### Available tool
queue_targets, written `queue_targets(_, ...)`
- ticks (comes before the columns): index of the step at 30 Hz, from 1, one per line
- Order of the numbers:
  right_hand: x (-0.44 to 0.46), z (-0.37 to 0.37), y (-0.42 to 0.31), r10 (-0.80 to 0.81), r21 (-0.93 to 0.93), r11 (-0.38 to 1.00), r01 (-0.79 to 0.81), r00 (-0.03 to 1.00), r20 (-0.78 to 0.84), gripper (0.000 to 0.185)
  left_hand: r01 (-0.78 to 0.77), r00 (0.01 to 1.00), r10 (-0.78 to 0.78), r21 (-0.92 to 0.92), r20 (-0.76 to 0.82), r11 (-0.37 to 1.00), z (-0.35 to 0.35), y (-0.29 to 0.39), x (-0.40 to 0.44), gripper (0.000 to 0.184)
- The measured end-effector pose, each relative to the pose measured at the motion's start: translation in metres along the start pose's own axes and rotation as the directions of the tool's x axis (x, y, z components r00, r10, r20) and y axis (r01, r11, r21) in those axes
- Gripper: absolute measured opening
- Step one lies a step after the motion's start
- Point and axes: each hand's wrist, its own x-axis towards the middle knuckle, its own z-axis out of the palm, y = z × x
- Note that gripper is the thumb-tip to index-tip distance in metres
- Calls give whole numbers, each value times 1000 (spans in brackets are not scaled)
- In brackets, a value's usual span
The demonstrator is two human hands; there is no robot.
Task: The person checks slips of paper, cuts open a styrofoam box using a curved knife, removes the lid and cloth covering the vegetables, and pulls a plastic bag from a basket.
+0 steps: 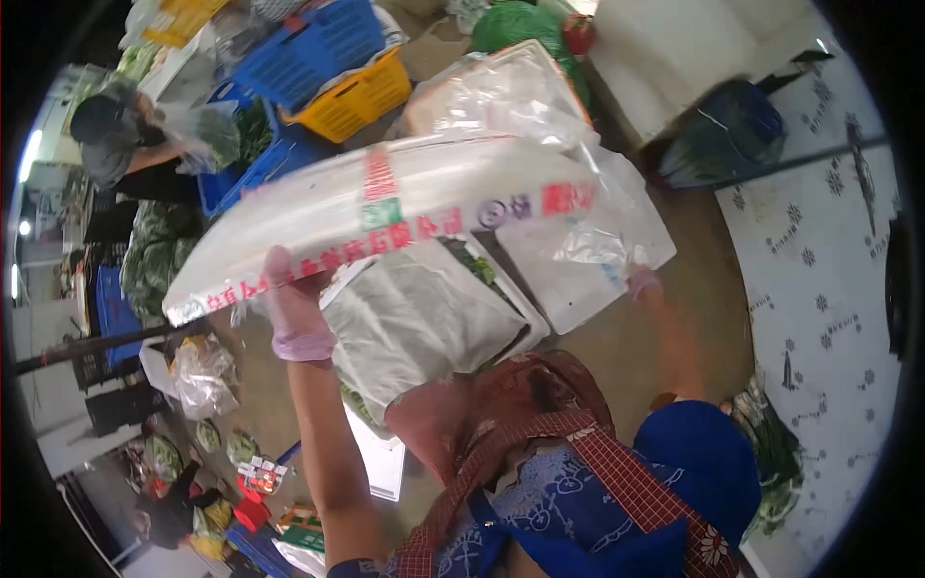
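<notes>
A long white foam lid (318, 207) with red and green print is raised and tilted across the middle. My left hand (296, 313), in a pink glove, is closed on its lower edge, near the left end. On the right, my right hand (644, 282), also gloved in pink, is closed at the edge of a white, plastic-covered panel (568, 270); blur hides its exact grip. Between my hands lies a foam box covered with a grey-white cloth (419, 318), with green leaves showing along its rim.
Blue crates (313, 53) and a yellow crate (361, 96) stand at the upper left. A person (116, 135) there handles bagged greens. Another person (169, 515) is at the lower left. A dark blue bag (727, 135) is at the upper right.
</notes>
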Motion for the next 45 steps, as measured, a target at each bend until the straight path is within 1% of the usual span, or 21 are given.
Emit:
queue_targets(2, -62, 17, -3, 288, 664, 687, -295, 950, 123, 23, 66, 993, -76, 120, 87, 991, 32, -26, -5, 38)
queue_targets(3, -86, 17, -10, 335, 779, 554, -293, 935, 113, 27, 93, 987, -117, 203, 110, 975, 50, -39, -10, 35)
queue_targets(7, -147, -5, -29, 421, 989, 16, -144, 899, 124, 37, 147, 943, -265, 462, 200, 875, 111, -95, -28, 26)
queue_targets(9, -174, -39, -65, 309, 952, -254, -171, 918, 248, 39, 133, 925, -294, 519, 242, 844, 121, -132, -33, 23)
queue_targets(11, -193, -53, -86, 194, 978, 134, -160, 972, 133, 38, 99, 914, -293, 547, 279, 831, 128, -169, -38, 21)
queue_targets(13, -188, -50, -54, 153, 895, 324, -306, 951, 270, 38, 107, 891, -306, 502, 334, 858, 132, -182, -44, 21)
queue_targets(16, -178, -25, -13, 102, 880, 427, -208, 978, 182, 32, 230, 860, -423, 523, 286, 821, 130, -186, -44, 14)
queue_targets(18, -156, 6, 16, -5, 733, 679, 43, 998, -55, 23, 305, 860, -460, 502, 220, 809, 113, -207, -33, 10)
queue_targets(21, -151, 6, -4, 20, 479, 875, 76, 981, -192, 24, 182, 842, -459, 652, 284, 736, 64, -253, -4, 22)
queue_targets(23, -134, 22, -17, -52, 173, 979, 108, 952, -303, 29, 413, 819, -573, 658, 35, 630, 62, -247, -26, 33)
queue_targets(24, -121, 40, -13, -190, -79, 982, 173, 914, -358, 33, 465, 807, -589, 662, -43, 588, 54, -248, -35, 34)
queue_targets(25, -118, 46, -25, 20, 209, 976, 58, 936, -353, 35, 516, 791, -600, 661, -123, 544, 43, -250, -42, 35)
queue_targets(27, -117, 58, -60, 391, 700, 692, -173, 906, -162, 38, 545, 765, -626, 668, -151, 506, 14, -255, -59, 38)
queue_targets(29, -123, 70, -80, 313, 624, 764, -165, 940, -135, 34, 446, 756, -649, 654, 92, 612, -49, -279, -77, 39)
queue_targets(30, -127, 75, -89, 270, 582, 799, -154, 956, -118, 32, 553, 698, -714, 677, -57, 486, -49, -280, -99, 38)
queue_targets(33, -133, 86, -113, 212, 598, 772, -215, 974, 76, 31, 520, 608, -793, 773, -38, 363, -97, -301, -178, 37)
queue_targets(35, -136, 95, -109, -114, 529, 840, 119, 993, -41, 31, 386, 569, -821, 868, 42, 311, -128, -314, -229, 36)
queue_targets(37, -141, 104, -121, -169, 672, 727, 140, 985, -23, 28, 239, 546, -831, 929, 111, 281, -152, -323, -263, 36)
queue_targets(38, -162, 78, -150, -15, 843, 481, -241, 959, 283, 27, 186, 546, -828, 944, 132, 273, -163, -324, -275, 35)
queue_targets(39, -155, 91, -146, -111, 823, 558, -108, 973, 204, 24, 143, 545, -826, 955, 145, 261, -168, -321, -285, 35)
queue_targets(45, -194, 89, -180, -121, 597, 779, -191, 889, 442, 33, -26, 665, -719, 968, 202, 249, -219, -323, -333, 34)
